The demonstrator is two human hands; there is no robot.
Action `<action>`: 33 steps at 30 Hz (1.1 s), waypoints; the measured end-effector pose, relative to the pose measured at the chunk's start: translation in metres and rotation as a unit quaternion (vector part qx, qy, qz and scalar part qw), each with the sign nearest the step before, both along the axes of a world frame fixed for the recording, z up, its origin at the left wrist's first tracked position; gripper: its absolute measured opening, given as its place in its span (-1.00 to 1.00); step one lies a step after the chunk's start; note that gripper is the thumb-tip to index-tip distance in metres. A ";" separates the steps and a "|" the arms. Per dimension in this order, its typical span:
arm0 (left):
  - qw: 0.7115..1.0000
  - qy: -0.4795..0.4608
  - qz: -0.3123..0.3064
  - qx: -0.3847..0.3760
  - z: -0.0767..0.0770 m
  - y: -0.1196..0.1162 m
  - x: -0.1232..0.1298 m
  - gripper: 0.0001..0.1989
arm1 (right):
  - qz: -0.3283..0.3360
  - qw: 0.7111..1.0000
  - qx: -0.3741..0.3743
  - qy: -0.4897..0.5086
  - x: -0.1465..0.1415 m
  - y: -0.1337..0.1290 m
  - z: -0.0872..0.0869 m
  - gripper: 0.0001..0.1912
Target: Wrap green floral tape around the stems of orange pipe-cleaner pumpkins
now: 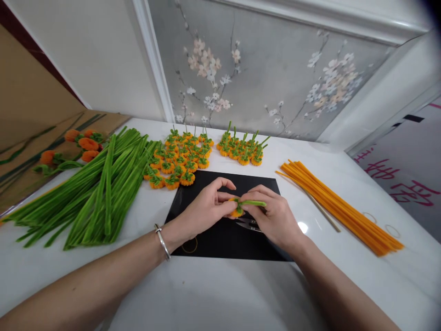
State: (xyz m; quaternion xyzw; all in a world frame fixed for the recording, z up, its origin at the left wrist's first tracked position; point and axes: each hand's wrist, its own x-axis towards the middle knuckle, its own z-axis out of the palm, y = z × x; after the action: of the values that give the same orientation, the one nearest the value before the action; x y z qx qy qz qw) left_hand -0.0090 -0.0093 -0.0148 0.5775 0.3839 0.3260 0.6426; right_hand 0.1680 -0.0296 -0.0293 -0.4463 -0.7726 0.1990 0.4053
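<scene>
Over the black mat point(206, 246), both hands meet at a small orange pipe-cleaner pumpkin point(236, 212) with green on top. My left hand point(208, 204) pinches its orange body from the left, index finger raised and curved. From the right, my right hand point(272, 214) grips at the pumpkin's green top, thumb and fingers closed around the base of a green pipe-cleaner stem point(254, 202) that points right. Thread snips point(248, 225) lie on the mat below, partly covered by my right hand.
Green pipe cleaners point(99, 193) lie piled at left, beside orange fuzzy pieces point(88, 144). Rows of finished-looking small pumpkins point(179, 158) stand behind the mat, with another group point(243, 149) farther right. Orange pipe cleaners point(337, 204) lie at right along a thin stick point(322, 211).
</scene>
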 end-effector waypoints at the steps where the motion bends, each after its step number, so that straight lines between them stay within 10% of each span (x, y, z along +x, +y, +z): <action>1: 1.000 0.000 -0.002 0.003 0.000 0.000 0.000 -0.75 | 0.003 1.000 0.002 -0.003 0.000 0.000 0.000 -0.81; 18: 0.967 0.133 -0.013 0.216 -0.006 -0.004 0.001 -0.88 | -0.010 0.994 -0.012 -0.113 -0.001 -0.006 0.006 -0.84; 26: 0.990 0.104 -0.077 0.051 0.000 0.003 -0.003 -0.89 | 0.019 0.970 0.056 -0.234 0.001 -0.010 0.001 -0.76; 33: 0.994 -0.002 -0.074 -0.077 0.003 0.004 -0.006 -0.87 | 0.067 0.994 0.014 -0.080 0.000 -0.009 0.005 -0.83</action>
State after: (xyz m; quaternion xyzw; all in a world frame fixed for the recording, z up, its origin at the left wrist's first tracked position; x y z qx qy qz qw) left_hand -0.0149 -0.0051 -0.0122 0.5524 0.3627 0.2476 0.7085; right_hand 0.1684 -0.0386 -0.0240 -0.4021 -0.8335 0.1791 0.3339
